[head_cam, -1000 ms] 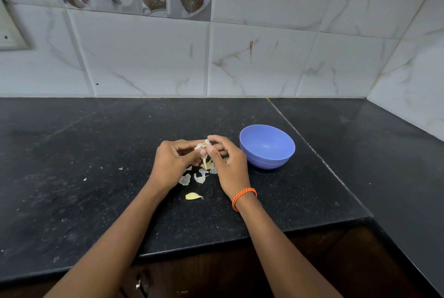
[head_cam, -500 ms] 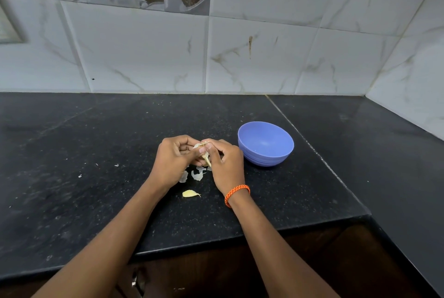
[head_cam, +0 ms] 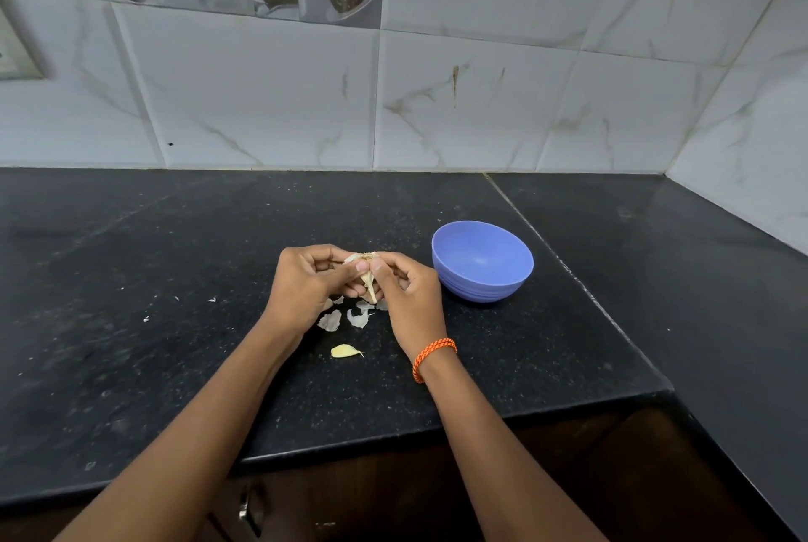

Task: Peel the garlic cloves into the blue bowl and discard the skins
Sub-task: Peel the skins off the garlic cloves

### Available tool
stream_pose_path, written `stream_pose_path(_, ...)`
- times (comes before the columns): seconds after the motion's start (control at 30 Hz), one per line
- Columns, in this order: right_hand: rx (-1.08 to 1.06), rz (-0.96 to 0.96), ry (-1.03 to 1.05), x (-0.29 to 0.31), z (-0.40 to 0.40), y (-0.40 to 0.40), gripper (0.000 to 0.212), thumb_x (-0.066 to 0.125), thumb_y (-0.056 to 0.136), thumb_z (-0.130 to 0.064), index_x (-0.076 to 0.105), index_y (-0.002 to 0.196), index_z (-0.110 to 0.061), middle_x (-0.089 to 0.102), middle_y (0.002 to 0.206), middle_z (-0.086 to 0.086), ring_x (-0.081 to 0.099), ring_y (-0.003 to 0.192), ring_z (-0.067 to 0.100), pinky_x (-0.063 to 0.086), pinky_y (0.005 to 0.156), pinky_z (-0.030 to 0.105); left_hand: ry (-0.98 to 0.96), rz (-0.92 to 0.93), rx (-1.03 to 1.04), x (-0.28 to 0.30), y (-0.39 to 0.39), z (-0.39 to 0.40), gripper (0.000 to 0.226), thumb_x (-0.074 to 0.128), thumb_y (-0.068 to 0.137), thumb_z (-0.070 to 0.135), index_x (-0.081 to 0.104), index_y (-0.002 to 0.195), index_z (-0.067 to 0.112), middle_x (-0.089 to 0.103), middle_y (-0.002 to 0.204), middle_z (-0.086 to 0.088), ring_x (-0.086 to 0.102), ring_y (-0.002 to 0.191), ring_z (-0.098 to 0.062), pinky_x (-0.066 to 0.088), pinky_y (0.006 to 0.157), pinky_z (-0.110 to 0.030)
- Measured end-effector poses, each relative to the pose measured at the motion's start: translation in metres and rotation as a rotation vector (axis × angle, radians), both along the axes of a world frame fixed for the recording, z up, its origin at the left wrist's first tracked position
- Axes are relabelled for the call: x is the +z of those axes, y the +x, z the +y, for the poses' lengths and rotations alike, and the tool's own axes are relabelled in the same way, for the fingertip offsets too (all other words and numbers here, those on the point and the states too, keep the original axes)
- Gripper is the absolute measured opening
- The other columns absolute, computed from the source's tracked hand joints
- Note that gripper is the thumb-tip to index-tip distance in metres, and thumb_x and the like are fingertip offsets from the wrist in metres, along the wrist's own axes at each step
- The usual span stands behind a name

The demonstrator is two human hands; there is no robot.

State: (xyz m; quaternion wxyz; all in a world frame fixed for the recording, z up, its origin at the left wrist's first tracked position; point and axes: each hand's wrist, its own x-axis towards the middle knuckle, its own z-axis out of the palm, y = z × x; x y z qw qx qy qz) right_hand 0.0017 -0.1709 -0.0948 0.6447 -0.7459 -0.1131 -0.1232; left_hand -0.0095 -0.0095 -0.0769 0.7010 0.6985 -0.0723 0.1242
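You hold the garlic clove [head_cam: 365,275] above the tabletop [head_cam: 175,279], left hand [head_cam: 306,283] gripping it steady while your right hand [head_cam: 409,294] pinches its skin, so peels [head_cam: 345,316] fall below; the blue bowl [head_cam: 482,261] waits just right.

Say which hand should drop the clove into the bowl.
Probably the right hand: it is nearer the round blue plastic bowl, which stands on its side, and already pinches the garlic clove with the left hand.

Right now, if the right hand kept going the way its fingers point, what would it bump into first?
The garlic it pinches, then at once the left hand gripping the other side. The right hand points left, away from the bowl.
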Motion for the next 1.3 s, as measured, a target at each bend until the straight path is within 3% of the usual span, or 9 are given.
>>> stream_pose_path(0.23,-0.074,-0.116,-0.246,-0.003,0.004,0.003,0.027,0.056,0.108,-0.020,0.080,0.097,-0.014,0.074,0.086,0.000,0.068,0.083,0.015,0.057,0.075,0.042,0.078,-0.003,-0.058,-0.010,0.004,-0.001,0.010,0.070,0.103,0.007,0.070,0.100,-0.003,0.077,0.082,-0.022,0.078,0.077,-0.042,0.066,0.072,-0.039)
stream_pose_path(0.4,-0.071,-0.106,-0.178,-0.003,0.004,0.001,0.028,0.057,0.108,-0.017,0.082,0.100,-0.008,0.076,0.085,-0.001,0.067,0.077,0.012,0.060,0.069,0.038,0.079,-0.053,-0.055,-0.010,0.008,0.002,0.017,0.057,0.109,0.000,0.070,0.101,-0.007,0.075,0.081,-0.024,0.076,0.071,-0.032,0.064,0.067,-0.030)
stream_pose_path(0.5,-0.095,-0.075,-0.184,-0.005,0.007,0.003,0.027,0.057,0.109,-0.022,0.082,0.108,-0.011,0.078,0.092,-0.001,0.071,0.081,0.013,0.064,0.071,0.042,0.075,-0.050,-0.044,-0.012,0.011,0.001,0.016,0.060,0.108,0.004,0.073,0.102,-0.004,0.077,0.080,-0.022,0.076,0.071,-0.033,0.065,0.068,-0.031)
stream_pose_path(0.63,-0.047,0.009,-0.049,-0.001,0.004,0.002,0.025,0.058,0.109,-0.022,0.081,0.108,-0.012,0.077,0.085,0.000,0.068,0.067,0.013,0.062,0.063,0.037,0.063,-0.050,0.028,-0.009,0.010,-0.001,0.015,0.067,0.106,0.010,0.080,0.106,0.003,0.079,0.080,-0.016,0.075,0.068,-0.028,0.064,0.066,-0.031)
stream_pose_path(0.77,0.016,0.078,0.083,0.003,0.002,-0.003,0.021,0.064,0.107,-0.024,0.078,0.121,-0.016,0.079,0.094,0.003,0.069,0.073,0.010,0.057,0.065,0.025,0.188,-0.058,0.135,-0.010,0.008,0.003,0.013,0.073,0.103,0.016,0.086,0.102,0.016,0.080,0.079,-0.008,0.074,0.067,-0.037,0.061,0.060,-0.039)
stream_pose_path(0.83,0.002,0.081,0.086,0.004,0.002,-0.004,0.021,0.064,0.107,-0.023,0.079,0.120,-0.018,0.079,0.095,0.003,0.070,0.075,0.010,0.057,0.065,0.023,0.249,-0.066,0.160,-0.010,0.007,0.008,0.010,0.077,0.099,0.020,0.087,0.098,0.022,0.081,0.082,-0.002,0.073,0.067,-0.030,0.058,0.058,-0.037)
stream_pose_path(0.93,-0.016,0.097,0.117,0.007,0.000,-0.005,0.022,0.065,0.106,-0.021,0.078,0.123,-0.017,0.079,0.099,0.002,0.071,0.077,0.009,0.059,0.066,0.022,0.354,-0.071,0.126,-0.011,0.005,0.009,0.013,0.081,0.096,0.017,0.088,0.097,0.028,0.080,0.091,0.010,0.073,0.077,-0.011,0.059,0.069,-0.035)
stream_pose_path(1.1,0.000,0.100,0.131,0.010,0.000,-0.008,0.023,0.068,0.103,-0.014,0.077,0.124,-0.018,0.080,0.104,-0.002,0.076,0.088,0.013,0.064,0.076,0.029,0.333,-0.066,0.071,-0.008,0.003,0.009,0.022,0.084,0.094,0.022,0.083,0.115,0.029,0.082,0.099,0.008,0.077,0.093,-0.024,0.062,0.091,-0.052)
stream_pose_path(1.3,-0.020,0.009,0.064,0.012,0.000,-0.013,0.016,0.070,0.101,-0.009,0.079,0.114,-0.014,0.080,0.102,-0.003,0.078,0.087,0.016,0.063,0.071,0.026,0.328,-0.090,-0.027,-0.003,-0.001,0.000,0.013,0.076,0.100,0.027,0.081,0.111,0.021,0.081,0.095,0.001,0.077,0.087,-0.020,0.064,0.084,-0.042)
